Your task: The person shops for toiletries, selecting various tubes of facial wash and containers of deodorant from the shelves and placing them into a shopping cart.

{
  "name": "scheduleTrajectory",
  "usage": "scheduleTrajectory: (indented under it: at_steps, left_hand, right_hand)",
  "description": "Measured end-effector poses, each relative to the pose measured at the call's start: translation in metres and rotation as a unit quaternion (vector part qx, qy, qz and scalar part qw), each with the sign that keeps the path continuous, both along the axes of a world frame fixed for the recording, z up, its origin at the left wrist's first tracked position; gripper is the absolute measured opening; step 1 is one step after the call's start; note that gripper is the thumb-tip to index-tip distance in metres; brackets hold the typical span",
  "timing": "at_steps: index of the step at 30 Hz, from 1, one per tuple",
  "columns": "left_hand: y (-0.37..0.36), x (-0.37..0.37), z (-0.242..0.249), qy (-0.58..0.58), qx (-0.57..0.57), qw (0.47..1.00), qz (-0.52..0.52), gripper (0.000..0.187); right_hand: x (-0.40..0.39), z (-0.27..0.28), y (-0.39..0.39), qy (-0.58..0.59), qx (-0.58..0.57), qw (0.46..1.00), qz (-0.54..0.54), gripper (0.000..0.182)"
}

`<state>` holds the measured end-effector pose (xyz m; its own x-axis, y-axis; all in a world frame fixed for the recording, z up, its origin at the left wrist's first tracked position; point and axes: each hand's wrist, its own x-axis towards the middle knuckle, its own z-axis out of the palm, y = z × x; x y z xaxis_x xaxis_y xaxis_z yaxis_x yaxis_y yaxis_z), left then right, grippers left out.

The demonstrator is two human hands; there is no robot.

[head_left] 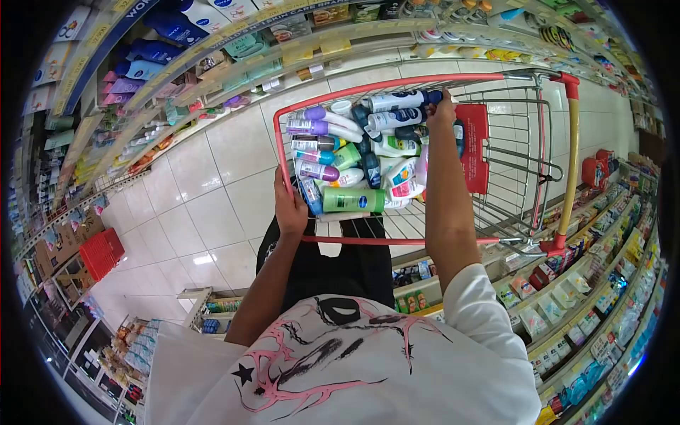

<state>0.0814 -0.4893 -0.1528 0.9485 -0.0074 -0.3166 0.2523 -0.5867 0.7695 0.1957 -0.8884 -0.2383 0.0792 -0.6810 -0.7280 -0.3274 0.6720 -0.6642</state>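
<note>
A shopping cart with a red rim stands in front of me, loaded with toiletries. My left hand is closed around the rim at the cart's left end. Reaching over the basket, my right hand has its fingers closed at the dark blue cap end of a white-and-blue spray can. A similar spray can lies right beside it. Nearer to me are a green bottle, a white bottle with a colourful label and several purple-capped bottles. My right fingertips are partly hidden.
Shelves of bottles curve along the far side. More shelves of small packets run at the right. A red basket stands on the left near cardboard boxes. The cart's yellowish handle points right, over a tiled floor.
</note>
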Motion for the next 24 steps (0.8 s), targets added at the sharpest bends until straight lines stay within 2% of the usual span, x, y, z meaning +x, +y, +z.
scheduleTrajectory:
  at_steps: [1, 3, 5, 6, 7, 9, 11, 13, 14, 15, 16, 17, 18, 20, 21, 22, 24]
  left_hand:
    - [-0.001, -0.001, -0.002, -0.036, 0.023, 0.999, -0.01, 0.061]
    - [-0.005, 0.002, 0.005, -0.027, 0.029, 0.999, -0.009, 0.064]
    - [-0.005, 0.001, 0.003, -0.019, 0.037, 0.999, -0.028, 0.066]
    - [-0.008, 0.003, 0.011, 0.022, 0.02, 0.999, -0.024, 0.068]
    - [-0.005, 0.002, 0.014, 0.018, 0.019, 0.999, -0.03, 0.068]
    - [-0.001, 0.004, 0.008, -0.05, 0.003, 0.995, -0.086, 0.069]
    - [0.012, 0.009, 0.005, -0.048, -0.024, 0.992, -0.111, 0.071]
    - [0.03, 0.02, 0.003, -0.057, 0.025, 0.968, -0.244, 0.076]
    - [0.037, 0.025, 0.007, 0.027, 0.059, 0.962, -0.267, 0.078]
    - [0.036, 0.046, 0.031, 0.095, 0.083, 0.931, -0.343, 0.068]
    - [0.043, 0.057, 0.041, 0.126, -0.061, 0.921, -0.363, 0.057]
    - [0.043, 0.072, 0.105, 0.269, -0.192, 0.882, -0.336, 0.054]
    - [0.049, 0.08, 0.107, 0.259, -0.237, 0.855, -0.381, 0.056]
    - [0.061, 0.095, 0.151, 0.24, -0.34, 0.809, -0.416, 0.056]
    - [0.068, 0.104, 0.177, 0.247, -0.355, 0.795, -0.426, 0.056]
    - [0.079, 0.113, 0.189, 0.229, -0.357, 0.785, -0.452, 0.053]
    - [0.105, 0.128, 0.202, 0.202, -0.364, 0.77, -0.484, 0.051]
  right_hand:
    - [-0.012, 0.004, 0.0, 0.002, -0.002, 1.0, 0.001, 0.041]
    - [-0.044, 0.017, 0.005, -0.122, -0.019, 0.992, 0.019, 0.033]
    - [-0.081, 0.071, 0.037, -0.129, -0.046, 0.988, 0.065, 0.033]
    - [-0.099, 0.099, 0.052, -0.162, -0.034, 0.978, 0.125, 0.03]
    - [-0.116, 0.124, 0.068, -0.195, -0.025, 0.963, 0.182, 0.027]
    - [-0.144, 0.16, 0.098, -0.195, -0.009, 0.956, 0.219, 0.026]
    - [-0.164, 0.197, 0.128, -0.197, -0.002, 0.945, 0.26, 0.032]
    - [-0.168, 0.23, 0.158, -0.235, 0.003, 0.925, 0.298, 0.043]
    - [-0.169, 0.241, 0.172, -0.257, 0.008, 0.919, 0.298, 0.046]
    - [-0.167, 0.25, 0.186, -0.281, 0.013, 0.911, 0.3, 0.048]
    - [-0.164, 0.252, 0.199, -0.287, -0.01, 0.901, 0.325, 0.047]
    - [-0.158, 0.259, 0.212, -0.28, -0.02, 0.896, 0.344, 0.049]
    - [-0.15, 0.271, 0.228, -0.274, -0.035, 0.888, 0.367, 0.046]
    - [-0.132, 0.287, 0.259, -0.276, -0.061, 0.874, 0.396, 0.041]
    - [-0.123, 0.296, 0.277, -0.282, -0.067, 0.867, 0.405, 0.038]
    - [-0.112, 0.306, 0.298, -0.301, -0.092, 0.863, 0.395, 0.032]
    - [-0.098, 0.307, 0.338, -0.312, -0.113, 0.857, 0.394, 0.032]
